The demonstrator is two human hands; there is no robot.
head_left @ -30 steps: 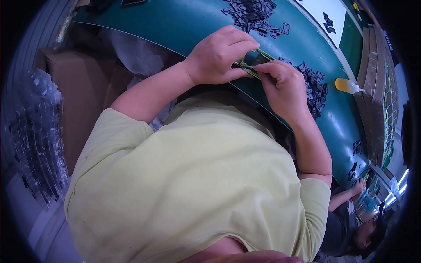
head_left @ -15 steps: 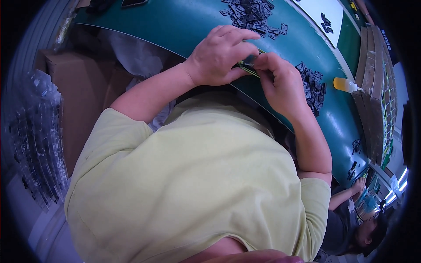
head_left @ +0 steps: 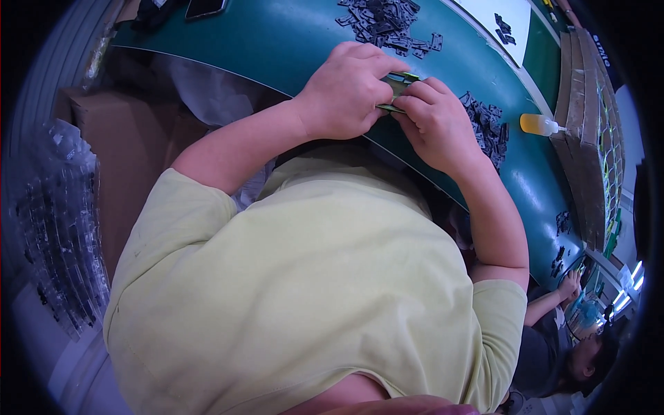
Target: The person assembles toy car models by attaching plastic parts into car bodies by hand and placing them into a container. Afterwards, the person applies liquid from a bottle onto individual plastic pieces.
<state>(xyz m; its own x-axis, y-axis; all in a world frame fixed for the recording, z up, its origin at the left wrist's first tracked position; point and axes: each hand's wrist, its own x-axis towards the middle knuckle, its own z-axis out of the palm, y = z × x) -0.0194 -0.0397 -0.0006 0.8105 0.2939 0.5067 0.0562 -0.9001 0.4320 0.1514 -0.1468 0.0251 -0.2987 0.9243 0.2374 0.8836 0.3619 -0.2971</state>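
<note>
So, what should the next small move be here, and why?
Probably a gentle press with the right hand along the near edge of the green-edged part, while the left hand braces it: the left hand grips its left end, and the right fingers are at its near, right side. Fingers hide the finer detail.

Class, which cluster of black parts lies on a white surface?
The small cluster at the upper right: it alone sits on the white panel; the others lie on the green table.
</note>
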